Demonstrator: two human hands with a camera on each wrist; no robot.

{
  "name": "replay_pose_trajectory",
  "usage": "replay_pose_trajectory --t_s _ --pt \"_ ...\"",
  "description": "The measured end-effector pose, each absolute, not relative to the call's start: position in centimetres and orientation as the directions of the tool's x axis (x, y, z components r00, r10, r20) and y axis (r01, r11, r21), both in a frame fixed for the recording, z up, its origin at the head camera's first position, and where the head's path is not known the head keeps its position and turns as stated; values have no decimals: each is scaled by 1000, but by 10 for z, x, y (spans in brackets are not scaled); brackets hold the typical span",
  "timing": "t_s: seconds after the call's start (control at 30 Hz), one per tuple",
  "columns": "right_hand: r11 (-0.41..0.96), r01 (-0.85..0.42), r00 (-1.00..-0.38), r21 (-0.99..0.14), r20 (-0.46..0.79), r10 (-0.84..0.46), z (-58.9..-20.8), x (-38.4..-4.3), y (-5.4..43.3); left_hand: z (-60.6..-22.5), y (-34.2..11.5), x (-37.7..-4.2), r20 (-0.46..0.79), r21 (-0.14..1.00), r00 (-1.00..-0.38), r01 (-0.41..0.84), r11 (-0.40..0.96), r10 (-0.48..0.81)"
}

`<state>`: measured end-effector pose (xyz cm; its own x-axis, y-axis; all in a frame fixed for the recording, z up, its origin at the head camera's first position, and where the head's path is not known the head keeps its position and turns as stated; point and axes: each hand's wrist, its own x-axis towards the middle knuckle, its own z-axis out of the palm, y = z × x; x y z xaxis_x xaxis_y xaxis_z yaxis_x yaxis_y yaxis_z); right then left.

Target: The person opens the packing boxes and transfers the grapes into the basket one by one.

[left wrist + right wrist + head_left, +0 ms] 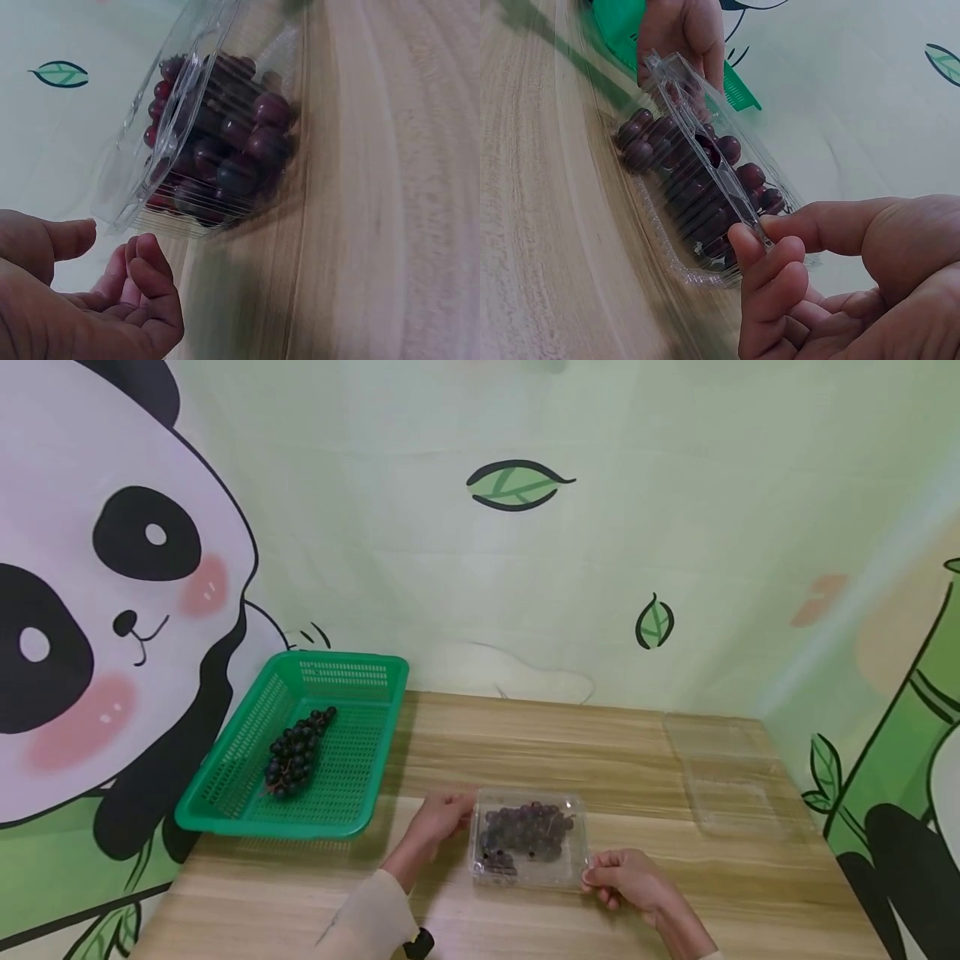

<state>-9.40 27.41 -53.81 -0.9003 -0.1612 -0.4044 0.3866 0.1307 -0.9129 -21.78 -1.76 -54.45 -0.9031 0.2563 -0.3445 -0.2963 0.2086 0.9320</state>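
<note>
A clear plastic clamshell box [551, 874], its lid down, stands on the table with dark grapes [240, 161] inside. At the box's near right corner, my right hand [626, 881] pinches the rim between thumb and fingers [776, 266]. My left hand [442, 817] is beside the far left corner. In the left wrist view its thumb and loosely bent fingers [154, 277] stand apart, right at the corner of the rim, with a gap between them.
A green plastic basket [367, 777] sits at the left of the wooden table [525, 743], holding one bunch of dark grapes [296, 756]. Another clear plastic box [731, 806] lies at the back right. A wall printed with a panda and leaves rises behind the table.
</note>
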Motion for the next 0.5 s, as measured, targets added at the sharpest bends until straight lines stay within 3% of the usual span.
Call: replay_pose_trajectory --t_s 0.5 --pt "100 389 -902 -916 -401 -157 -539 -92 273 -533 -34 -182 -357 923 -892 -291 253 277"
